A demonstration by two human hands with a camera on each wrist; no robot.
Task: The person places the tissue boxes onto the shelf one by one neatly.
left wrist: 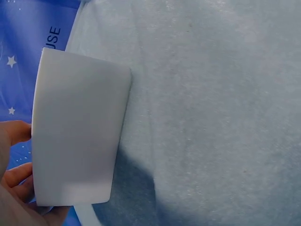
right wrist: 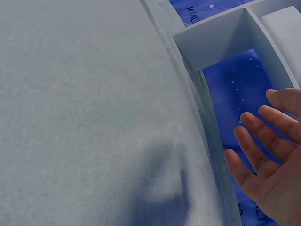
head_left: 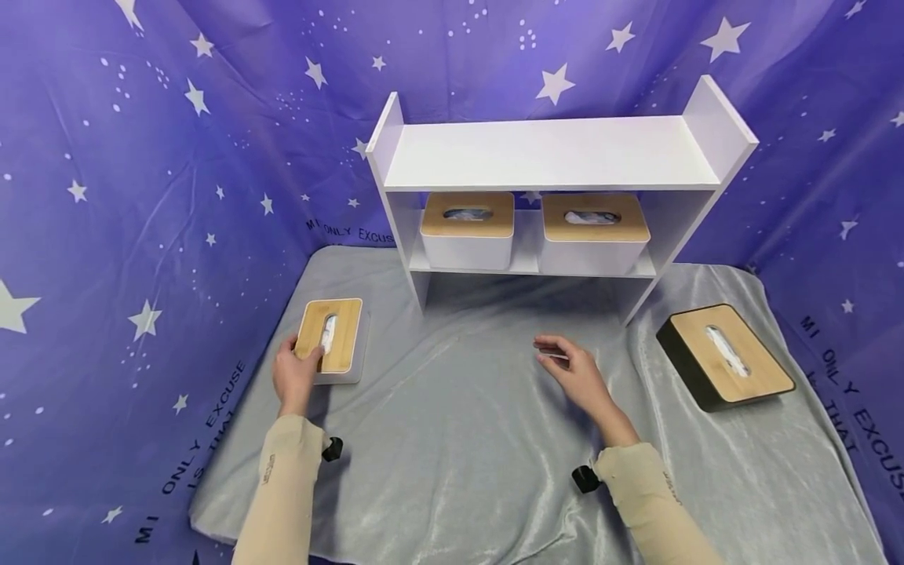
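Observation:
My left hand (head_left: 293, 378) grips a white tissue box with a bamboo lid (head_left: 344, 339) at the left of the cloth. The thumb lies over the lid by the slot, and the fingers are at its left edge. A plain white side of this tissue box (left wrist: 80, 127) fills much of the left wrist view; whether its base touches the cloth I cannot tell. Over the middle of the cloth hovers my right hand (head_left: 582, 383), holding nothing. Its fingers (right wrist: 256, 141) are spread and slightly bent in the right wrist view.
A white two-tier shelf (head_left: 551, 153) stands at the back. On its lower board sit two white tissue boxes, a left one (head_left: 468, 249) and a right one (head_left: 593, 255). At the right lies a black tissue box (head_left: 730, 357) with a bamboo lid. Grey cloth (head_left: 452, 439) covers the surface; starry purple curtains (head_left: 233, 141) surround it.

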